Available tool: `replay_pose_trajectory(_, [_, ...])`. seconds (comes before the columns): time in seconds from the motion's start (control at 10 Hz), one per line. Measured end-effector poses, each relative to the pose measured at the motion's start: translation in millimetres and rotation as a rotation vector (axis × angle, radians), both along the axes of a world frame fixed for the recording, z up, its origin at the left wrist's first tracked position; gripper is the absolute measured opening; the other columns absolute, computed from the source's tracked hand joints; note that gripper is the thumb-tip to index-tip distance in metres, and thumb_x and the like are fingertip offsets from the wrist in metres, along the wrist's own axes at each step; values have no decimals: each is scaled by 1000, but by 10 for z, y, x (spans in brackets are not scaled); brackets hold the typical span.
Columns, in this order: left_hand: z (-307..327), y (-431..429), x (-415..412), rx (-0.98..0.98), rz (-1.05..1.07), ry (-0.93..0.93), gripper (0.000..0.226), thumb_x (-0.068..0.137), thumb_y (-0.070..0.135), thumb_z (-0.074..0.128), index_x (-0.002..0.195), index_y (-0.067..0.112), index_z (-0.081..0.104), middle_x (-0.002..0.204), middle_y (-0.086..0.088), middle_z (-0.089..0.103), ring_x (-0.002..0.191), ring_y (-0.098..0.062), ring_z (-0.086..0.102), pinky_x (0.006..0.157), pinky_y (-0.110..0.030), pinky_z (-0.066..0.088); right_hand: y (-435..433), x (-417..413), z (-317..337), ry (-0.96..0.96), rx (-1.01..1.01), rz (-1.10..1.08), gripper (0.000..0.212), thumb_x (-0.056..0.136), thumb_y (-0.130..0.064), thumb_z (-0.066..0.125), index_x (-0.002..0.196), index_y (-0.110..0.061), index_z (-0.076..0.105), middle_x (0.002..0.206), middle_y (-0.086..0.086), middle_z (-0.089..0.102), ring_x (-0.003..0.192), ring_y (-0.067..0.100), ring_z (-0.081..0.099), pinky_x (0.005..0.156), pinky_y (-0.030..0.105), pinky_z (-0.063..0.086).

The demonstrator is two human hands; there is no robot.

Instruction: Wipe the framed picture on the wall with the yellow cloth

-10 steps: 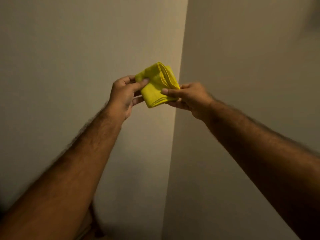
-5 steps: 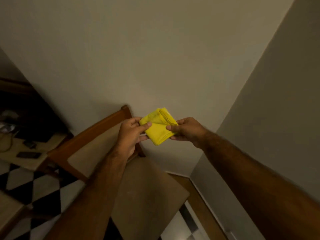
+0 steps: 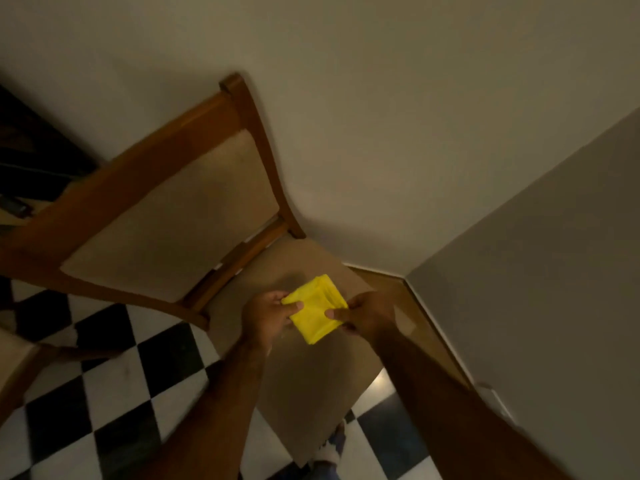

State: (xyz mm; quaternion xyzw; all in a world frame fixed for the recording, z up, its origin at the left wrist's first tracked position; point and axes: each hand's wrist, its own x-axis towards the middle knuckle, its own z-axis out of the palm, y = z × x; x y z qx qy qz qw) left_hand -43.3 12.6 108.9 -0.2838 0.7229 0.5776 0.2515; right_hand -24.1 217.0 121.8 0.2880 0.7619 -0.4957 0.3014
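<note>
Yellow cloth (image 3: 317, 311), folded square, pinched at opposite edges by left hand (image 3: 266, 315) and right hand (image 3: 369, 315), held above chair seat (image 3: 311, 393). Framed picture not in view. Step: readying cloth. Next, probably: locate frame, raise cloth.

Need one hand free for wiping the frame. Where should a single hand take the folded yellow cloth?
Probably across the cloth's flat middle, from the right hand's side, thumb on top, fingers beneath. It is a folded square pinched at opposite edges; the left hand could then let go.
</note>
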Motion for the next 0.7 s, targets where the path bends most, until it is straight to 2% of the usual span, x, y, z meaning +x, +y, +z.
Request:
replay_pose_trajectory(0.1, [-724,-79,170,-89,7,-61,36,82,3,79,113,-9,67,107,-30,73,90,-34,71,86,-52,61,-133,189,-722,-23,12,-40,35,69,-31,92,75,0,77,49,-3,68,41,1,64,49,15,53])
replay_pose_trajectory(0.2, [-1107,-147,270,-160,-9,-89,35,79,9,83,109,-5,70,99,-24,75,89,-35,74,85,-55,62,-201,246,-1111,-49,-18,-45,21,76,-23,88,75,-5,77,58,1,71,46,4,66,58,24,60])
replay_pose_trajectory(0.3, [-1444,-224,314,-245,-57,-67,22,77,17,85,92,8,72,88,-16,75,83,-34,75,80,-56,63,-304,258,-1464,-21,-10,21,18,83,-18,81,69,-22,70,67,1,73,53,5,70,64,27,63])
replay_pose_trajectory(0.4, [-1578,-243,278,-299,-103,-22,21,77,18,85,92,7,73,90,-19,76,87,-37,75,80,-56,62,-369,239,-1620,27,26,30,8,84,-17,79,79,-16,73,76,8,77,69,19,76,78,38,64])
replay_pose_trajectory(0.5, [-1695,-223,219,-446,-246,27,32,79,25,83,96,0,74,93,-22,75,88,-39,73,79,-51,61,-454,220,-1785,62,113,122,19,86,-22,76,101,-9,75,94,12,78,89,30,74,85,42,59])
replay_pose_trajectory(0.6, [-1650,-162,189,-626,-398,77,40,81,34,80,106,6,69,106,-18,72,99,-37,69,81,-46,58,-535,191,-1751,103,243,262,26,91,-28,67,116,-20,72,108,7,75,102,29,70,87,40,56])
replay_pose_trajectory(0.7, [-1513,-97,192,-917,-623,169,79,83,42,75,148,13,41,153,-15,45,139,-35,45,106,-51,46,-609,190,-1649,139,670,465,47,99,-34,48,142,-16,50,136,13,61,126,34,55,99,49,48])
